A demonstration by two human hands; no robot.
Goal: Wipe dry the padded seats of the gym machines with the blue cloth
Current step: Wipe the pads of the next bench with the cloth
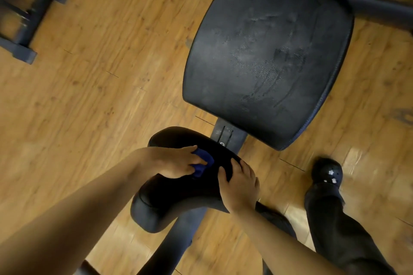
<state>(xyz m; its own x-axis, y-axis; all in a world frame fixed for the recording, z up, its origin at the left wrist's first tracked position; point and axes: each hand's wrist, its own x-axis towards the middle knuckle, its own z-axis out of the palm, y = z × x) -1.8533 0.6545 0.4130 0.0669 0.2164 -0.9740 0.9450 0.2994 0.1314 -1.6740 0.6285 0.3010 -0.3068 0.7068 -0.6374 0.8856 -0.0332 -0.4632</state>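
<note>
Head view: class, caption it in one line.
Left hand wipes small black padded seat with blue cloth; right hand steadies it.

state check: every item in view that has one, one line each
blue cloth: bunched, gripped by left hand, pressed on small pad
left hand: holds cloth
right hand: fingers curled over small pad's edge
small pad: being wiped
large seat pad: droplets and streaks, untouched
shoe: flat on floor
</note>
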